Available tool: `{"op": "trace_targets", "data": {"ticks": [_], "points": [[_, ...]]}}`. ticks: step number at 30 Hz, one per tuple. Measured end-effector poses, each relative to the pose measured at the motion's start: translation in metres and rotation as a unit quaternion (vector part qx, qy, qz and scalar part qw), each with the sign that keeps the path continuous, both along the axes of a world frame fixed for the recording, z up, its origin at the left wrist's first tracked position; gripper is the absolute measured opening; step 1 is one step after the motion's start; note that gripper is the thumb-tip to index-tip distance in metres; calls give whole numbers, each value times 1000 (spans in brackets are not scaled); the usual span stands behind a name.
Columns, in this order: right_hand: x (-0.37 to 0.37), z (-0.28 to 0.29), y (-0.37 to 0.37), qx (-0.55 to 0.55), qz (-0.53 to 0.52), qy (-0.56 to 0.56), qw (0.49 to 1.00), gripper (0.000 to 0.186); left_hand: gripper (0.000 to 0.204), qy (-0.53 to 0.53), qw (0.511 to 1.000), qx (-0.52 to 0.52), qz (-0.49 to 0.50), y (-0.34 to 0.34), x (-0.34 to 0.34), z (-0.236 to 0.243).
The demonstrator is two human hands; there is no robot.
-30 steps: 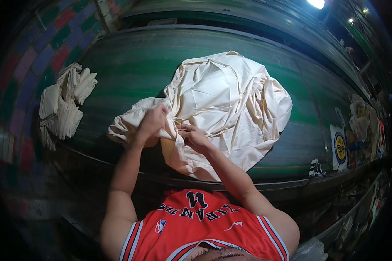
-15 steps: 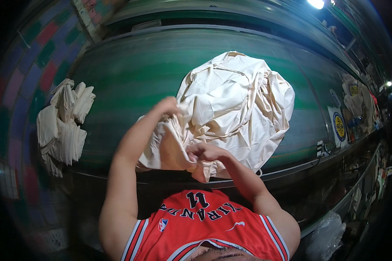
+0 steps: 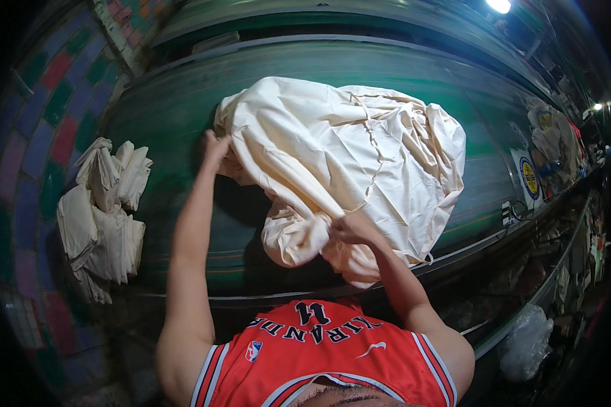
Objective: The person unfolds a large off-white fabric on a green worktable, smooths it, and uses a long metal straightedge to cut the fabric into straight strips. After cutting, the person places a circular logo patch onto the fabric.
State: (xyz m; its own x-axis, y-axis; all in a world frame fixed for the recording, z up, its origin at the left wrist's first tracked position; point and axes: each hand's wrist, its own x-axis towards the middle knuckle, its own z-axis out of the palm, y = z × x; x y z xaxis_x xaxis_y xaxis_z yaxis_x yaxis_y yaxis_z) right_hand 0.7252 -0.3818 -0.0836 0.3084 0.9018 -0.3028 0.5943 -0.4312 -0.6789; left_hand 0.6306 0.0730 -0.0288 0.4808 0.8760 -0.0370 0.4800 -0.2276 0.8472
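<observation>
A large cream cloth [image 3: 319, 139], crumpled and partly spread, lies across the green table [image 3: 183, 102]. At its left edge, my left hand [image 3: 215, 148] grips a lifted part of the cloth, its arm stretched far forward. My right hand [image 3: 352, 228] is closed on a bunched fold at the near side, close to the table's front edge. Next to that hand a rounded bulge of the cloth [image 3: 288, 234] hangs over the tabletop. A raised seam crosses the right part of the cloth. Some of my fingers are hidden in the folds.
Folded cream cloths [image 3: 105, 217] are stacked at the table's left end. To the right lie a white sheet with a round blue-and-yellow emblem [image 3: 528, 178] and more cloth [image 3: 557, 142]. A clear plastic bag [image 3: 526, 342] is at the lower right. A painted brick wall [image 3: 54, 136] stands left.
My left hand has moved away from me and to the left, pulling the cloth's left part out over the table. The right hand has shifted slightly right, still gripping cloth.
</observation>
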Motion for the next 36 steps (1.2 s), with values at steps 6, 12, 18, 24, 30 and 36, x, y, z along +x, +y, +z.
{"op": "trace_targets", "data": {"ticks": [6,12,18,24,30,36], "points": [[-80,-2,90,62,-34,-102,992,66,38,68,901,-425,-52,-66,-36,-104],[-117,-3,128,204,174,-22,963,47,34,-220,863,-454,-11,-91,-4,-101],[-124,5,128,232,15,152,961,42,31,-240,891,-384,-6,43,-40,-24],[-158,-9,137,340,225,34,912,38,30,-370,855,-352,89,197,-211,-43],[-149,8,118,168,249,206,931,41,66,156,910,70,377,120,-247,-124],[-52,3,72,175,-108,105,973,27,40,-23,922,376,-91,-89,-168,-97]]}}
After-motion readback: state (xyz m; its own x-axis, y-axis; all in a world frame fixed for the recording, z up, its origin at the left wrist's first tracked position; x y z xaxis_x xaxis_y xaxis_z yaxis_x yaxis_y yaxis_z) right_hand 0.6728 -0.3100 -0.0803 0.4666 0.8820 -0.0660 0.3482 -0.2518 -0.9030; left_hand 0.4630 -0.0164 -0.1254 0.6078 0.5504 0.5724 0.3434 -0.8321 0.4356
